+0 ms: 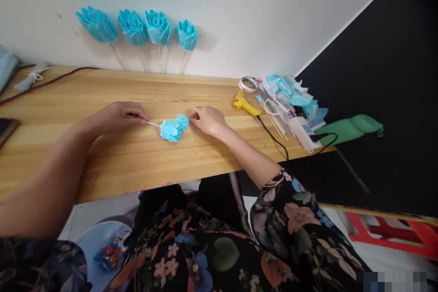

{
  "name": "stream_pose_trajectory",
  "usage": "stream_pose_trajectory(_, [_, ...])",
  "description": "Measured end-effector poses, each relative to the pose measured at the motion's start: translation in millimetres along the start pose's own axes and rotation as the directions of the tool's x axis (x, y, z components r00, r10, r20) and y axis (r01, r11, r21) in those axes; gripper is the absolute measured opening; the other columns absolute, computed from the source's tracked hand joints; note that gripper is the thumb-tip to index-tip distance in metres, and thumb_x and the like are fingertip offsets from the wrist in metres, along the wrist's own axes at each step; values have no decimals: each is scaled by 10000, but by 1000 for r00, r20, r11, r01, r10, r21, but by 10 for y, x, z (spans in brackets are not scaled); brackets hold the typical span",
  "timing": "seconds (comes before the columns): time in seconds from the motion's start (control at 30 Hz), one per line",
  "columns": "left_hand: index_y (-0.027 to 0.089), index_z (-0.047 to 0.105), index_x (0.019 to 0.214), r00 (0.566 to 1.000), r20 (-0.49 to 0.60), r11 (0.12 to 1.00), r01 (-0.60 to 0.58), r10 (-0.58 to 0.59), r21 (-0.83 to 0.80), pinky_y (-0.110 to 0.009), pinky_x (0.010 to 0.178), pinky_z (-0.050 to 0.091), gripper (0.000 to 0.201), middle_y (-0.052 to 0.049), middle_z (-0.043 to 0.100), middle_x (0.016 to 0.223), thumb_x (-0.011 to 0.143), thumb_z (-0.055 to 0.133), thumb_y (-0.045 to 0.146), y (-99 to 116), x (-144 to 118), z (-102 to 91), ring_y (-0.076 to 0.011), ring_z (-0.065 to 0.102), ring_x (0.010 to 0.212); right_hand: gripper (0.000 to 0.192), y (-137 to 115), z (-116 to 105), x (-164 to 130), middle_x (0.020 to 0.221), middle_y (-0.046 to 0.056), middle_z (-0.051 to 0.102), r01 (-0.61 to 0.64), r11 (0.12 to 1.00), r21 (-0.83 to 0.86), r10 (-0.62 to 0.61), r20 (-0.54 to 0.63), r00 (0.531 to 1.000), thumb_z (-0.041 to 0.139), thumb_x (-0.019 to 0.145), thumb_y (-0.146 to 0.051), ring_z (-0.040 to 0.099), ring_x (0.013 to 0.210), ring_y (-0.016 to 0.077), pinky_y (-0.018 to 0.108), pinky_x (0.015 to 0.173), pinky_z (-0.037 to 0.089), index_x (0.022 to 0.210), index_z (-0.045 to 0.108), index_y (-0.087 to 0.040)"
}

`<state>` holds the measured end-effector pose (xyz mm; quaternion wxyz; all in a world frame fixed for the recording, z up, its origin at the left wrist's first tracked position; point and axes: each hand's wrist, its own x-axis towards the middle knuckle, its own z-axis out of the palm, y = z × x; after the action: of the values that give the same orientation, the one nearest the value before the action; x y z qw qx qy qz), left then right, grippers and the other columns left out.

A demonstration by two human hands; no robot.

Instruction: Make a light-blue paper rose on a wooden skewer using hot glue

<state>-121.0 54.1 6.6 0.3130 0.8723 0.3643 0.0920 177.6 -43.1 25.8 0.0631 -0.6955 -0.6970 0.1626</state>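
My left hand (128, 112) pinches a thin wooden stick (153, 124) above the table. At the stick's right end is a small light-blue flower (172, 129) of pleated, zigzag-edged material, partly wrapped, with a loose strip rising to the right. The fingers of my right hand (207, 120) are pinched together at that strip's right end. Against the wall lean several finished-looking blue flowers on sticks, among them a large one (99, 25) at the left and a smaller one (186, 35) at the right.
To the right lie a yellow glue gun (245, 104) with a black cable, a tape roll (248, 84), scissors (272, 106), blue scraps (290, 89), a white power strip (305, 133) and a green pouch-like object (349, 128). A dark phone-like object (7, 130) rests at the left edge.
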Motion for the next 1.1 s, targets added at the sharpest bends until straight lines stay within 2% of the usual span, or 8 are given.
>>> stream_pose_trajectory(0.23, [193, 754, 877, 1000, -2, 1000, 12, -12, 24, -322, 822, 506, 485, -55, 764, 928, 867, 631, 663, 16, -5, -4, -226, 666, 894, 179, -11, 51, 29, 1127, 58, 840, 58, 998, 3, -58, -6, 998, 609, 994, -237, 740, 1025, 245, 328, 729, 450, 1030, 783, -257])
stream_pose_trajectory(0.37, [192, 738, 853, 1000, 4, 1000, 2, -2, -5, -336, 857, 516, 482, -64, 756, 928, 869, 620, 658, 51, -6, 9, -220, 657, 888, 170, 57, 15, 30, 1110, 45, 838, 80, 993, 84, -80, 0, 997, 626, 976, -218, 734, 991, 219, 318, 765, 447, 1026, 787, -242])
stream_pose_trajectory(0.5, [208, 737, 852, 1000, -3, 1000, -10, 10, -21, -327, 810, 512, 457, -68, 743, 907, 842, 610, 647, 36, -4, 19, -230, 671, 866, 137, 110, 6, 37, 1076, 40, 836, 108, 983, 147, -109, 0, 994, 667, 969, -236, 729, 958, 206, 312, 784, 451, 1029, 791, -241])
stream_pose_trajectory(0.63, [206, 735, 865, 1000, 22, 1000, -1, 1, -18, -318, 811, 510, 396, -69, 747, 931, 861, 605, 580, 42, -22, 13, -235, 680, 886, 132, 95, 30, 49, 1083, 62, 835, 87, 988, 124, -87, -6, 996, 675, 983, -256, 738, 979, 226, 323, 775, 445, 1035, 793, -234])
stream_pose_trajectory(0.93, [211, 739, 874, 1000, 17, 999, -9, 9, -51, -316, 814, 521, 402, -68, 754, 934, 850, 632, 597, 5, -19, 25, -233, 687, 897, 149, 44, 55, 75, 1056, 62, 831, 57, 997, 59, -57, -5, 998, 627, 993, -258, 724, 942, 230, 318, 713, 414, 1008, 775, -244])
stream_pose_trajectory(1.03, [206, 736, 874, 1000, 19, 999, -12, 14, -53, -310, 817, 516, 403, -67, 747, 935, 858, 618, 592, 26, -24, 23, -225, 684, 896, 128, 100, 50, 109, 1025, 55, 824, 81, 991, 108, -82, 4, 997, 634, 973, -252, 704, 906, 211, 307, 709, 403, 971, 761, -234])
stream_pose_trajectory(1.1, [205, 733, 870, 1000, 21, 999, -20, 21, -50, -310, 815, 512, 399, -65, 745, 935, 866, 611, 586, 45, -30, 21, -223, 682, 891, 110, 159, 34, 150, 989, 42, 815, 108, 972, 209, -115, 23, 993, 636, 939, -215, 692, 879, 188, 294, 727, 419, 909, 742, -221])
